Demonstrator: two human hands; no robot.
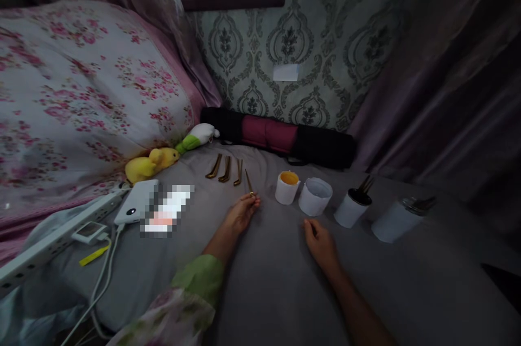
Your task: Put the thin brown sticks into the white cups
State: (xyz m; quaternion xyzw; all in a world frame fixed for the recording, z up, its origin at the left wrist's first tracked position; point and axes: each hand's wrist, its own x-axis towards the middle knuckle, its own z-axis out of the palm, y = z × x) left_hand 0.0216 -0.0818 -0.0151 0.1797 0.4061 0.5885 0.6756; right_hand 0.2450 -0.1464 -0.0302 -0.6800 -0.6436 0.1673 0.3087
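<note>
My left hand (244, 211) is closed, its fingertips pinching a slim gold-coloured metal utensil (248, 180) whose thin end points up and away; its exact kind is unclear. Just beyond lie several similar gold-coloured pieces with bent ends in small groups: one group at the left (214, 166), one in the middle (225, 169), one nearest my hand (238, 171). My right hand (321, 243) rests with curled fingers and nothing visible in them, in front of a white cup (314, 202). Left of that cup stands a white cup with a yellow-orange inside (286, 192).
Two white-wrapped containers, a nearer one (349, 213) and one farther right (393, 224), hold thin gold-coloured pieces. A black-and-maroon roll (317, 142) lies along the wall. At left are plush toys (152, 164), a white power bank (137, 202), a power strip (57, 240) and cables.
</note>
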